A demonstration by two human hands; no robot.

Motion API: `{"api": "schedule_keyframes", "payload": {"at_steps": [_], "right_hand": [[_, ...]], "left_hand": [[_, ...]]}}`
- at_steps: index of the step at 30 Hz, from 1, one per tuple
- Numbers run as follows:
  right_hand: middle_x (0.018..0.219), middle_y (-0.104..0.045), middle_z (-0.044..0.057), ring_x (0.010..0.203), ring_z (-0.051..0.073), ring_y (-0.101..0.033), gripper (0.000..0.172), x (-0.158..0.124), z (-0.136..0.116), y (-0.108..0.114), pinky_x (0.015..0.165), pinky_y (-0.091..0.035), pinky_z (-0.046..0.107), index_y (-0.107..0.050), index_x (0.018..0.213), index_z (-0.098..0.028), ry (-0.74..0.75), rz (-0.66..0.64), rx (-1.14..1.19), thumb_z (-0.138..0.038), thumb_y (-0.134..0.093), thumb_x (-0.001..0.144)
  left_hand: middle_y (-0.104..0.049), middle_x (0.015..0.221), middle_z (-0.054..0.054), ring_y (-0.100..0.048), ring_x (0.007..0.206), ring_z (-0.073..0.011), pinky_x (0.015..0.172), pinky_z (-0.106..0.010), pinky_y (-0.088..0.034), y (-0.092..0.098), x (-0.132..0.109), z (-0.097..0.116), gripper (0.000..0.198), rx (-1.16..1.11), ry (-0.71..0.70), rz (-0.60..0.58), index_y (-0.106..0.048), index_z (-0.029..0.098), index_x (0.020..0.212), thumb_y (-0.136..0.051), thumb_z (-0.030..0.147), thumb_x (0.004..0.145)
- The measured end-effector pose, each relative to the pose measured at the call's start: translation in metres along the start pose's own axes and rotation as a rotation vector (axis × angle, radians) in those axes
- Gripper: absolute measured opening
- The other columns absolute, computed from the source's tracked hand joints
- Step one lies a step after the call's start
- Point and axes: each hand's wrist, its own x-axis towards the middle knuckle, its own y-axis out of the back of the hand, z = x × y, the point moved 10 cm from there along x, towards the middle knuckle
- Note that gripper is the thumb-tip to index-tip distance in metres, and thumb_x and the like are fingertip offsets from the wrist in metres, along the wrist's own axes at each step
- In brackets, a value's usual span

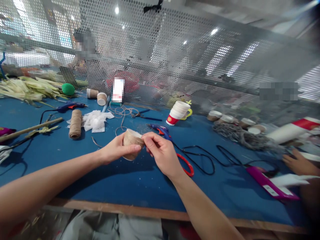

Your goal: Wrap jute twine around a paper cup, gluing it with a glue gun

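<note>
In the head view my left hand (117,146) is wrapped round a small paper cup (133,144) covered in brown twine, its white inside showing at the top. The cup is tilted, held above the blue table. My right hand (160,151) is closed in a pinch against the cup's right rim; what lies between its fingertips is hidden. A loose strand of twine (122,121) runs behind the cup. Just beyond my right hand lies a blue glue gun (161,130), and a red ring-shaped handle (187,165) shows beside my wrist.
A twine spool (75,124), white crumpled packets (96,120) and another glue gun (68,107) lie left. Stacked paper cups (178,112) stand behind. Black cable (200,150) leads to a purple power strip (271,186). Another person's hand (300,161) is at right.
</note>
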Motion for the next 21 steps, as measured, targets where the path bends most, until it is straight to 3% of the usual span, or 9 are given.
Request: {"api": "schedule_keyframes", "payload": {"at_steps": [5,10,16,21], "right_hand": [[0.048,-0.041,-0.005,0.045,0.007,-0.036,0.034,0.002,0.017,-0.002,0.043,-0.030,0.020,-0.057,0.075,-0.016,-0.133,-0.019,0.085,-0.045,-0.044,0.084],[0.052,-0.043,-0.004,0.046,0.007,-0.038,0.026,0.001,0.007,-0.006,0.045,-0.031,0.021,-0.055,0.069,-0.016,-0.130,-0.061,0.003,-0.038,-0.051,0.080],[0.045,-0.040,-0.006,0.043,0.007,-0.038,0.030,0.002,0.005,0.000,0.045,-0.032,0.021,-0.059,0.077,-0.015,-0.128,-0.043,0.005,-0.042,-0.046,0.082],[0.046,-0.039,-0.007,0.040,0.006,-0.034,0.025,0.002,0.004,-0.010,0.041,-0.028,0.020,-0.055,0.069,-0.016,-0.137,-0.101,-0.018,-0.037,-0.051,0.079]], "left_hand": [[-0.052,0.076,-0.001,-0.046,0.064,-0.0087,0.059,-0.022,-0.038,0.003,0.001,0.001,0.045,0.019,-0.001,0.010,-0.049,0.012,0.096,-0.067,0.039,0.065],[-0.051,0.072,0.001,-0.045,0.061,-0.0080,0.058,-0.022,-0.038,0.006,0.001,-0.003,0.047,0.067,0.020,0.053,-0.047,0.012,0.093,-0.069,0.038,0.061],[-0.051,0.074,0.000,-0.046,0.062,-0.0084,0.058,-0.023,-0.039,0.006,0.001,0.003,0.047,0.097,0.011,0.055,-0.046,0.012,0.094,-0.069,0.038,0.061],[-0.050,0.072,0.001,-0.045,0.061,-0.0079,0.057,-0.022,-0.039,0.011,0.002,0.001,0.047,0.170,0.011,0.091,-0.046,0.012,0.091,-0.070,0.036,0.059]]}}
